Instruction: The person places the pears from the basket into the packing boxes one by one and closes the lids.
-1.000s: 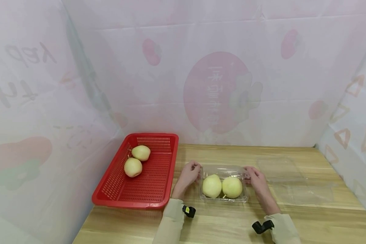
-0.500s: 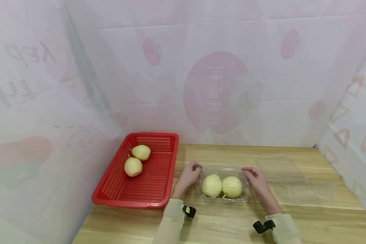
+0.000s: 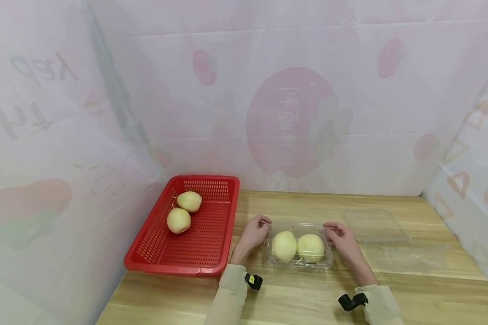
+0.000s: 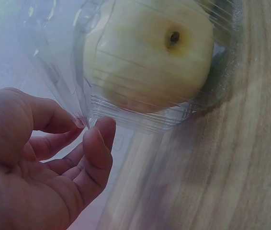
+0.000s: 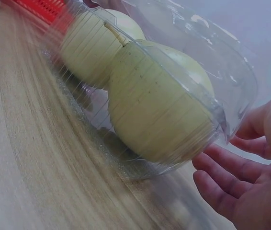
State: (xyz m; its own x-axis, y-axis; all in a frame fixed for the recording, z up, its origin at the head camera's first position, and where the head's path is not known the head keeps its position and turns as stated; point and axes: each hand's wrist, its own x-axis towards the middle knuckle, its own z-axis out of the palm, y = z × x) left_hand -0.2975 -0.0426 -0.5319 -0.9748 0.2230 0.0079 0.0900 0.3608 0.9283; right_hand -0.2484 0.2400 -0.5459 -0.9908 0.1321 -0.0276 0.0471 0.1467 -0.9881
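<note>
The hands point(image 3: 255, 233) point(image 3: 344, 242) pinch opposite ends of a clear box point(image 3: 302, 265) holding two pears point(image 3: 284, 246); to the box's left, a red basket point(image 3: 175, 270) holds two more pears point(image 3: 179, 220).

Before me stretches a bench point(image 3: 297, 298) with a pale, wood-grained top, closed in by pale hanging sheets. The back sheet point(image 3: 223, 108) has horizontal creases and a large, faded pink fruit print point(image 3: 284, 122). To my left, the side sheet point(image 3: 118, 216) shows mirrored lettering point(image 3: 44, 70) and a reddish fruit print; to my right, orange triangle outlines point(image 3: 448, 183) mark the other. The light falls soft and even.
</note>
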